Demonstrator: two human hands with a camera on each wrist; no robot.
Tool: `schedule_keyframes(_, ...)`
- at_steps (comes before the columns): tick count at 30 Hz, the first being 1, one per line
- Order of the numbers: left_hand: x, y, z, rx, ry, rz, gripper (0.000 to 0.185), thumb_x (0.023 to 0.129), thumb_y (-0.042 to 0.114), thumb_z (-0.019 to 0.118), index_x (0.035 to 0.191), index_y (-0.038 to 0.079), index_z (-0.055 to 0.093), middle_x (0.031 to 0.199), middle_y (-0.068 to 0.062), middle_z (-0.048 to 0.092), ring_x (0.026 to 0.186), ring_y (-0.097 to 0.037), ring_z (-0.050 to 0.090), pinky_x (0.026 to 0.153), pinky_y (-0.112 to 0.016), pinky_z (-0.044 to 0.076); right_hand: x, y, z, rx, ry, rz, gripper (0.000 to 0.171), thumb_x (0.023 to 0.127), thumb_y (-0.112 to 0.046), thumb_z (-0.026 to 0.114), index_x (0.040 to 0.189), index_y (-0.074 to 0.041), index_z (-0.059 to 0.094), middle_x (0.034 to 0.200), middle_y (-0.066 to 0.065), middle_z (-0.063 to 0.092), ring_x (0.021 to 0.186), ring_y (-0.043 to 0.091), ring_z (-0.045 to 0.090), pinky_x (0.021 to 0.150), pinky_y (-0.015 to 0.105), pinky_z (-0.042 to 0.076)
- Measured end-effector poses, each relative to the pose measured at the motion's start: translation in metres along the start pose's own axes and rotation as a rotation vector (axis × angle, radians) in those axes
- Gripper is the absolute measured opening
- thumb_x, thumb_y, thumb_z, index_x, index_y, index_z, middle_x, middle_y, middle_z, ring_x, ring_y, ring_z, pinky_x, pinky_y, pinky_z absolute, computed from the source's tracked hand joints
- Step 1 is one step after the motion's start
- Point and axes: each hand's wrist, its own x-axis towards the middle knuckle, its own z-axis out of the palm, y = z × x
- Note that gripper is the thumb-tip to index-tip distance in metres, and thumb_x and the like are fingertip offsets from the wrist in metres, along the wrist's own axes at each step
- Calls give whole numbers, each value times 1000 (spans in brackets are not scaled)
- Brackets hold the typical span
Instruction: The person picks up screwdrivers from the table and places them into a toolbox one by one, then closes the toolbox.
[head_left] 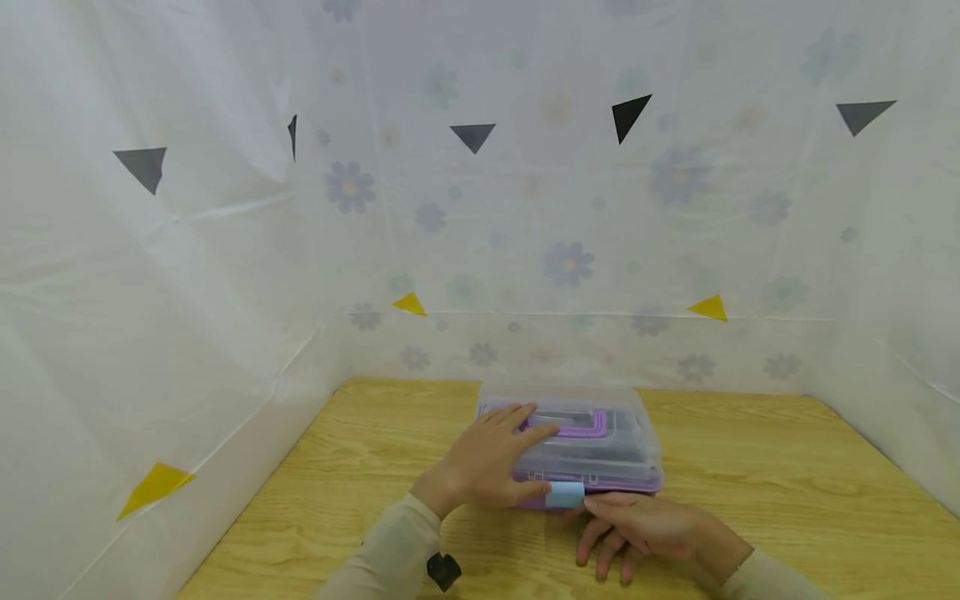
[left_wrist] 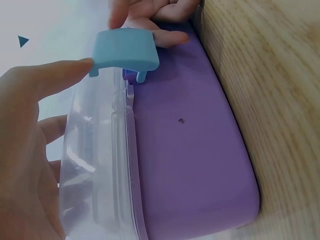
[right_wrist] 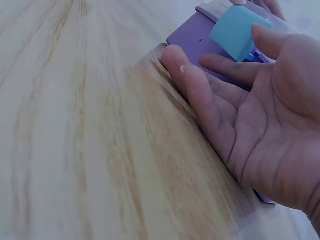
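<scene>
A purple storage box [head_left: 611, 482] with a clear lid [head_left: 622, 446] stands on the wooden table [head_left: 765, 500]. My left hand [head_left: 487, 462] lies flat on the lid, its fingers by the purple handle [head_left: 581, 429]. Its thumb touches the light blue latch [head_left: 564, 494] on the front. My right hand [head_left: 637, 529] is at the front of the box with loose fingers, thumb against the same latch. In the left wrist view the latch [left_wrist: 125, 50] stands swung out from the purple base [left_wrist: 190, 165]. In the right wrist view the right hand [right_wrist: 260, 115] is palm-open beside the latch [right_wrist: 237, 32].
White flowered plastic sheeting [head_left: 570, 250] with grey and yellow triangle marks walls in the table at the back and on both sides. Bare wooden tabletop [right_wrist: 75, 125] stretches to the left and right of the box. A small black object [head_left: 444, 571] sits at my left wrist.
</scene>
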Motion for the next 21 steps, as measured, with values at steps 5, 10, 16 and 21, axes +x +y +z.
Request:
schedule_keyframes(5, 1, 1, 1, -5, 16, -14, 70, 100, 61, 57, 159, 26, 43, 164, -14, 34, 148, -34, 35, 118, -55, 30, 2, -1, 2, -23, 5, -9, 60, 116, -37, 21, 156, 6, 33, 125, 18, 67, 98, 19, 71, 73, 29, 60)
schedule_keyframes(10, 1, 1, 2, 20, 42, -17, 67, 100, 58, 59, 158, 27, 45, 163, -13, 37, 146, -32, 38, 117, -54, 33, 3, -2, 3, -11, -11, 3, 62, 116, -40, 18, 156, 5, 34, 125, 15, 67, 98, 17, 72, 73, 27, 60)
schedule_keyframes(16, 2, 2, 4, 49, 63, -22, 63, 102, 55, 59, 157, 27, 47, 162, -11, 39, 145, -31, 40, 116, -52, 35, 4, -3, 5, -14, 1, 2, 65, 115, -43, 18, 154, 5, 39, 124, 14, 68, 97, 16, 72, 72, 26, 60)
schedule_keyframes(21, 1, 2, 5, 63, 89, -15, 61, 101, 53, 61, 155, 27, 49, 160, -11, 41, 143, -30, 43, 115, -52, 36, 5, -3, 6, -30, 22, 7, 65, 115, -43, 17, 152, 5, 41, 124, 15, 68, 95, 16, 72, 70, 26, 60)
